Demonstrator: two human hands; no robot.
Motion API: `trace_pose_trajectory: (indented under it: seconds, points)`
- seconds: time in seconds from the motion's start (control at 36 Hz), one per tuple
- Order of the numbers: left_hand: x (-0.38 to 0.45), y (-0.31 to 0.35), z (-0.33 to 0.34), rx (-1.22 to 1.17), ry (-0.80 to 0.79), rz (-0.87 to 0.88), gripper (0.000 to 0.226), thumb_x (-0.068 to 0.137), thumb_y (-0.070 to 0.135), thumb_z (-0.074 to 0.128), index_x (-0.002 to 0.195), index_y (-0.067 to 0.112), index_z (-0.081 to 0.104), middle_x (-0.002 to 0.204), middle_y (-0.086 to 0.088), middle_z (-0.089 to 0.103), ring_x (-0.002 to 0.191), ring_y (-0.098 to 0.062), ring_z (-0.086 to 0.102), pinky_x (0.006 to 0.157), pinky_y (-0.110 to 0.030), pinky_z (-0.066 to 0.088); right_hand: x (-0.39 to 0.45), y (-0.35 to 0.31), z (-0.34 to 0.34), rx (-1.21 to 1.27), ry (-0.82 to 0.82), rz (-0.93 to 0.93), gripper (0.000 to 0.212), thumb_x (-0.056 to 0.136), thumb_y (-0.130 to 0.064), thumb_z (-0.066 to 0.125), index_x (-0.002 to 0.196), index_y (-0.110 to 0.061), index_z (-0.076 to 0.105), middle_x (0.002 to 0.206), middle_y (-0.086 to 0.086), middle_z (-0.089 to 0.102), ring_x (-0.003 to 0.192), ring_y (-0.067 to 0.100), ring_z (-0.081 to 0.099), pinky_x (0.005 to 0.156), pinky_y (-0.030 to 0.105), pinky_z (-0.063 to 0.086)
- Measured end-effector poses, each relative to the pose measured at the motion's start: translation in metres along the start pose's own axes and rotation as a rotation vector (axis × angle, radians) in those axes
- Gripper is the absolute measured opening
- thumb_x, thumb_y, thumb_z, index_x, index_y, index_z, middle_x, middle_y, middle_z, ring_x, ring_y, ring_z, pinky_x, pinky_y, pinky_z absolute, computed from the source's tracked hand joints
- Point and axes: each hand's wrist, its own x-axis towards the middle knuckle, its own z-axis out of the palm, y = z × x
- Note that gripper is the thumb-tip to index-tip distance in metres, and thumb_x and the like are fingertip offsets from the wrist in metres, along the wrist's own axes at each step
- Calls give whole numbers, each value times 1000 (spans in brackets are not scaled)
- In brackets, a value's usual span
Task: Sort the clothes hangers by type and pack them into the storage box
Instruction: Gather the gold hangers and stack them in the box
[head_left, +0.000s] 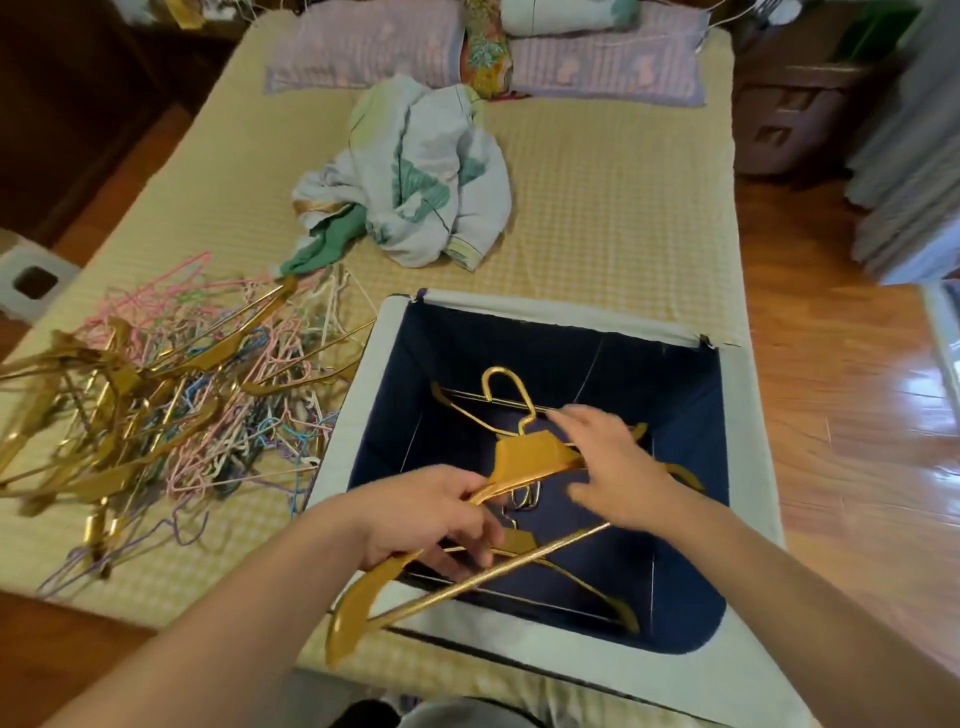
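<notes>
A grey storage box with a dark blue lining stands open on the bed in front of me. Over it I hold a gold hanger tilted, its hook pointing away. My left hand grips its left arm. My right hand lies over its right arm with fingers spread; whether it grips is unclear. Other gold hangers lie in the box bottom. A tangled pile of gold hangers and thin coloured wire hangers lies on the bed to the left.
A crumpled pale floral cloth lies on the yellow checked bed cover behind the box. Pillows line the far end. Wooden floor runs along the right, with a brown cabinet beyond.
</notes>
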Motion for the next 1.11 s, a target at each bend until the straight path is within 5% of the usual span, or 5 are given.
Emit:
trace_pose_trajectory:
  seconds: [0.08, 0.22, 0.53, 0.78, 1.11]
  points:
    - [1, 1, -19, 297, 26, 8, 18, 100, 6, 56, 117, 10, 61, 106, -7, 72, 91, -19, 72, 87, -40, 61, 15, 3, 24, -20, -152, -50, 58, 99, -17, 57, 148, -25, 29, 94, -15, 52, 83, 3, 55, 64, 18, 40]
    - [9, -28, -58, 1129, 604, -21, 40, 105, 42, 46, 142, 28, 51, 131, -1, 58, 123, -28, 54, 100, -44, 49, 53, 37, 65, -74, -130, 140, 40, 101, -12, 49, 137, -21, 32, 107, 4, 58, 100, 22, 61, 75, 34, 47]
    - [6, -126, -39, 904, 764, -139, 66, 105, 45, 45, 162, 34, 14, 169, -9, -14, 156, -35, -6, 125, -44, 12, 59, 124, 182, -43, -461, 384, 12, 103, -13, 46, 115, -13, 43, 102, 9, 48, 98, 25, 55, 76, 30, 38]
    - [20, -144, -39, 888, 848, -93, 66, 101, 44, 52, 160, 32, 25, 170, -11, -10, 155, -38, -1, 125, -48, 14, 67, 93, 227, -367, -654, 280, 57, 99, -22, 58, 149, -10, 34, 149, 16, 41, 136, 37, 42, 112, 46, 39]
    - [0, -147, -51, 658, 760, 70, 57, 103, 45, 50, 157, 40, 31, 169, 7, -10, 156, -19, -7, 126, -36, 9, 81, 51, 184, -245, -658, 346, 50, 98, -15, 50, 147, -18, 42, 146, 12, 50, 125, 31, 55, 98, 38, 49]
